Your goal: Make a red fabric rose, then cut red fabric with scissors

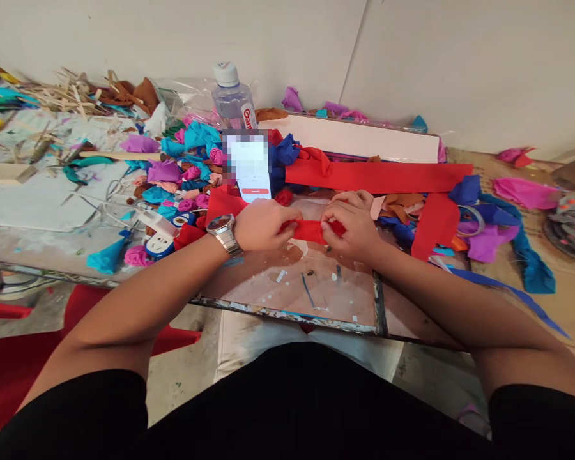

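A strip of red cloth or crepe paper point(309, 230) stretches between my two hands, a little above the table. My left hand point(263, 227), with a metal watch point(224, 232) on its wrist, pinches the strip's left end. On the other end, my right hand point(353, 223) has its thumb and fingers closed. Behind my hands a long red strip point(378, 177) lies across the heap. A phone with a lit screen point(252, 169) stands just beyond my left hand. Part of the held strip is hidden by my fingers.
A water bottle point(234, 99) stands at the back. Crumpled coloured pieces point(167, 171) spread to the left, near a power strip point(160, 245). Thin wooden sticks point(74, 92) lie farther left. A blue strip point(512, 297) runs along the right. The table's front edge point(287, 314) is close to my body.
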`<action>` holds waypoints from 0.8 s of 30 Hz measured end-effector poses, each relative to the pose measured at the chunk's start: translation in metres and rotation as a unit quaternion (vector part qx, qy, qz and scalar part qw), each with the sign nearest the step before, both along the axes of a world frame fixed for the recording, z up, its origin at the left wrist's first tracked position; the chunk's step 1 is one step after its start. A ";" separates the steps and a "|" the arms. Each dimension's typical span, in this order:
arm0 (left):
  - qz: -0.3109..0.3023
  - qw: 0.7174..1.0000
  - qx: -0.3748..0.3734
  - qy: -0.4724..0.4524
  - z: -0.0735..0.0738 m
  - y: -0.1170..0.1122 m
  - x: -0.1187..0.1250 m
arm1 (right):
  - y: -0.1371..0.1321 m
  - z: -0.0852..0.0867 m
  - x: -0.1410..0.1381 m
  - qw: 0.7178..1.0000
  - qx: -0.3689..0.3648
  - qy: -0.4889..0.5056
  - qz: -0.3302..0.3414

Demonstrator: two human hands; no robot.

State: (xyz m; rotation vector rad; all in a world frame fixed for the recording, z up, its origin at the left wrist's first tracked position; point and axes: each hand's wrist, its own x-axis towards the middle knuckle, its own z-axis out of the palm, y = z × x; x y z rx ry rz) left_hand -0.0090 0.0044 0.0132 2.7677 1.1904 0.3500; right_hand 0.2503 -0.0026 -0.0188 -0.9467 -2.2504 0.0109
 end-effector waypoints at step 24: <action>0.142 0.989 0.044 -0.003 -0.002 0.002 -0.001 | 0.000 -0.007 0.002 0.999 0.039 -0.006 -0.006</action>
